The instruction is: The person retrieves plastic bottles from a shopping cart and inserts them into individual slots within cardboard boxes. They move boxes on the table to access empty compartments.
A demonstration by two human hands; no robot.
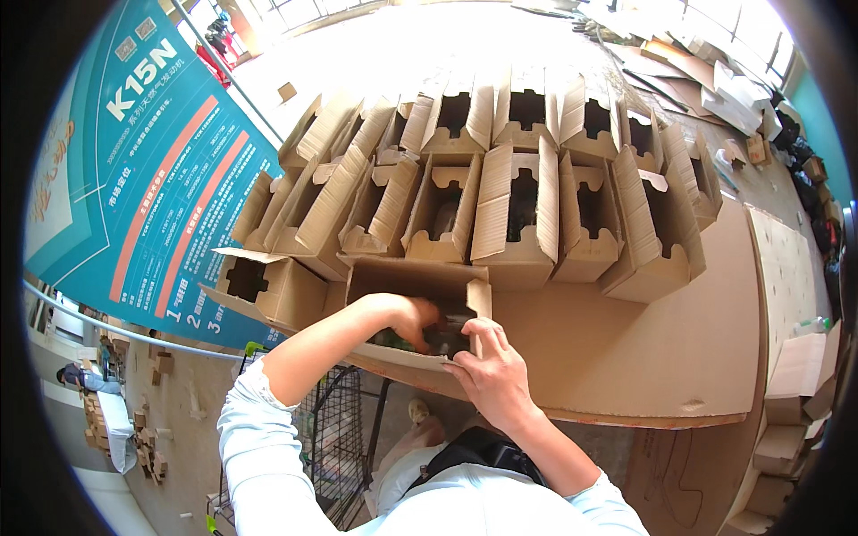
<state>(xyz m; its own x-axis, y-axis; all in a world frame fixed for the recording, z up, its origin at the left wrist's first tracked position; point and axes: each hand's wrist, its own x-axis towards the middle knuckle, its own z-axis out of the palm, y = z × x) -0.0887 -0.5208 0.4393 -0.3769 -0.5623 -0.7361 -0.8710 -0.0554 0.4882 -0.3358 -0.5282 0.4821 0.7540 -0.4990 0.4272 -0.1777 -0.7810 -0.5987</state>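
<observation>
The open cardboard box [416, 279] stands at the near edge of the desk [652, 357], directly before the person, and its upper side is open. The left hand [416, 322] is reaching down inside this box. Its fingers are partly hidden there, so I cannot tell whether its grip is released or is grasping something. Some dark, partly shiny contents [444, 343] lie in the box beside the left fingers; their kind is not clear. The right hand [490, 368] is grasping the right near corner of the same box, with its thumb at the front wall and its fingers on the right side.

To the left of this box, just beside it, is a smaller open box [299, 293]. Behind them, many brown boxes [514, 259] stand upright in two close rows, with the flaps raised and dark openings on top.

Left of the desk there is a large blue banner [98, 241] with orange stripes. Below the left forearm, a black wire basket [331, 420] stands near the desk. Far at left, another person [82, 379] is near a pile of small boxes [98, 424].
</observation>
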